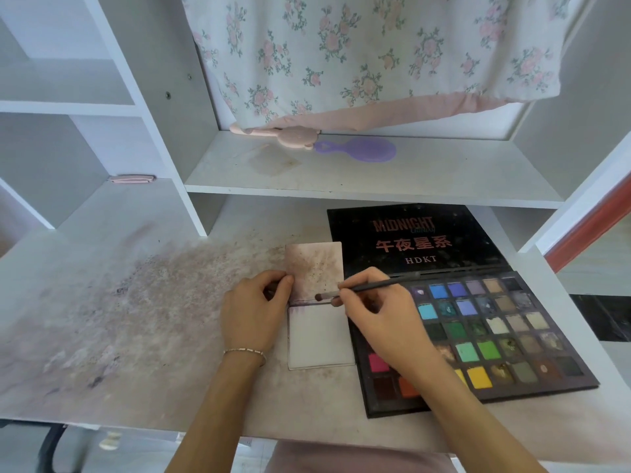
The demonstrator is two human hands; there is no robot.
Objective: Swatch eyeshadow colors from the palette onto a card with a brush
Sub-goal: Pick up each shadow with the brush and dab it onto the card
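head cam looking down at a powder-stained counter [143, 302]. right hand [386, 319] has its grip pinched around a thin dark brush [372, 286], fingers curled on the handle near the bristle end. brush lies almost flat, tip pointing left, handle running back over the palette [495, 336]. bristle tip sits right at the crease between the two halves of the card [321, 336], touching it or just above, can't tell which. upper half of the card is smudged w/ purplish-brown powder, lower half mostly clean white w/ a bit of purple along its top edge.

left hand [254, 308] is on the card's left edge, thumb and fingers curled and pinching it near the crease. thin bracelet [246, 352] on that wrist.

palette lies open just right of the card, touching or nearly so. lots of square pans: blues, greens, yellow, pink, neutrals. black lid [416, 237] flat behind it w/ "midnight" and "hdkt" printed on it.

shelf [341, 175] above holds a purple hand mirror [362, 150] and a pink comb-type thing [276, 133], floral cloth [375, 52] hanging behind.
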